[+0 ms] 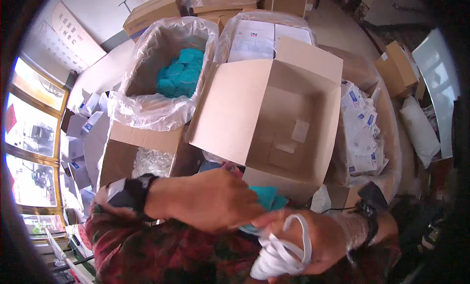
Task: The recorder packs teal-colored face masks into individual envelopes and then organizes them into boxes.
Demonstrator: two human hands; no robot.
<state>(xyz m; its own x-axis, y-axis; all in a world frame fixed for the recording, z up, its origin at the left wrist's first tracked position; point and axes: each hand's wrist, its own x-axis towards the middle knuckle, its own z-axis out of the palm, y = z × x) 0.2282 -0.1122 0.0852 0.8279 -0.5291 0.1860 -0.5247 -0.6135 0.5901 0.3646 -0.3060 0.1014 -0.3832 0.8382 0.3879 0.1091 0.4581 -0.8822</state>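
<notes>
The right hand [303, 240] is curled tight around white bands [281, 257]. The left hand [215, 200] lies closed over a teal cloth [267, 198], pinching it against the right hand so both hands can work it together. Both sit just below the empty box [284, 127]. Left of that box, a bag-lined box [161, 73] holds more teal cloths [178, 73]. Right of it lie white packets [362, 132].

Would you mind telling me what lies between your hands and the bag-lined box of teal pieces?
In the head view, a folded-out cardboard flap and a clear bag of white items lie between.
</notes>
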